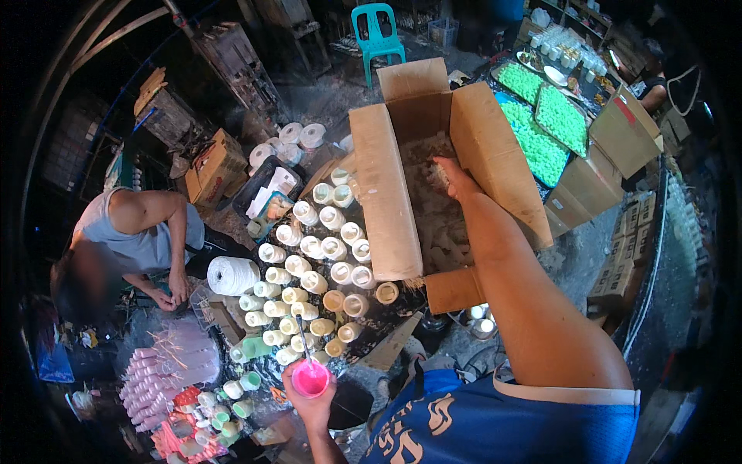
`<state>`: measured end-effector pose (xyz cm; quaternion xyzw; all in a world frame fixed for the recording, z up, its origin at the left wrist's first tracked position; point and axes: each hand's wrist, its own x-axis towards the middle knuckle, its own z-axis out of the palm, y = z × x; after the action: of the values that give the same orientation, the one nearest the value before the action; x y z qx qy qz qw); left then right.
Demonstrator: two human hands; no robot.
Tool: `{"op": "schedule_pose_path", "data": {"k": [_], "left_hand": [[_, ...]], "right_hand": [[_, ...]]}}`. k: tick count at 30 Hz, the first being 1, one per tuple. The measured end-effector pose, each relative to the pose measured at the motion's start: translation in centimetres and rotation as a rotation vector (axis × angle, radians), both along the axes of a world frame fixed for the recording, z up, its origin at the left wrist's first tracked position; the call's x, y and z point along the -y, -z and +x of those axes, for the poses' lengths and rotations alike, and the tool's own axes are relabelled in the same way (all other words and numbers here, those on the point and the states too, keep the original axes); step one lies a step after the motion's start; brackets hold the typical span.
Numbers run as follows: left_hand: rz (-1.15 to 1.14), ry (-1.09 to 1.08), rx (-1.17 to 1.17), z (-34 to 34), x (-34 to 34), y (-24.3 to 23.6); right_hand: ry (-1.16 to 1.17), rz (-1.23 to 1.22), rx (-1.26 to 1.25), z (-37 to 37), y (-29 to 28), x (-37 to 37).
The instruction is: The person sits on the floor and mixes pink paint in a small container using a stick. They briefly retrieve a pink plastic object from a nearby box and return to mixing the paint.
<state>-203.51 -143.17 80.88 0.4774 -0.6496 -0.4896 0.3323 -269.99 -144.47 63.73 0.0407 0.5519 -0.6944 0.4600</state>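
My left hand point(297, 390) is closed around a cup of bright pink substance point(313, 375), with a long spoon or stirrer point(303, 336) standing in it. My right arm reaches into a tall open cardboard box point(384, 193), where my right hand point(452, 174) is curled at some pale material low in the box. Whether it grips any of it is hard to make out. Rows of white and cream cylinders in containers point(311, 282) stand left of the box, beside a big spool of white string point(232, 276).
At left a person point(154, 224) bends over their hands, near pink and green candle-like pieces point(151, 375). Trays of green pieces point(560, 120) lie at right, near another person point(651, 89). A teal plastic chair point(379, 39) stands behind. Stacked cartons point(626, 247) line the right side.
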Motion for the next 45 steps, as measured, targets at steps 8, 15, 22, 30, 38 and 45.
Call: {"op": "schedule_pose_path", "data": {"k": [8,15,22,30,38,45], "left_hand": [[-0.041,-0.033,0.002,1.0,-1.4,-0.9],[0.038,-0.076,-0.047,5.5,-2.6,0.0],[-0.042,-0.226,-0.157,13.5,-4.6,-1.5],[-0.22,-0.464,-0.122,28.8,-8.0,-1.1],[-0.355,-0.675,-0.069,49.3,-15.5,1.6],[-0.391,-0.879,0.133,70.5,-27.8,3.7]], "right_hand": [[0.092,0.028,-0.073,1.5,-3.2,0.3],[-0.05,0.229,-0.403,-3.5,8.5,-0.9],[-0.104,0.221,-0.257,-8.4,-0.7,-0.7],[0.042,-0.019,-0.428,5.7,-20.0,-1.9],[-0.462,-0.227,-0.374,44.3,-24.5,-2.1],[-1.025,-0.137,0.116,94.2,-17.1,-5.1]]}}
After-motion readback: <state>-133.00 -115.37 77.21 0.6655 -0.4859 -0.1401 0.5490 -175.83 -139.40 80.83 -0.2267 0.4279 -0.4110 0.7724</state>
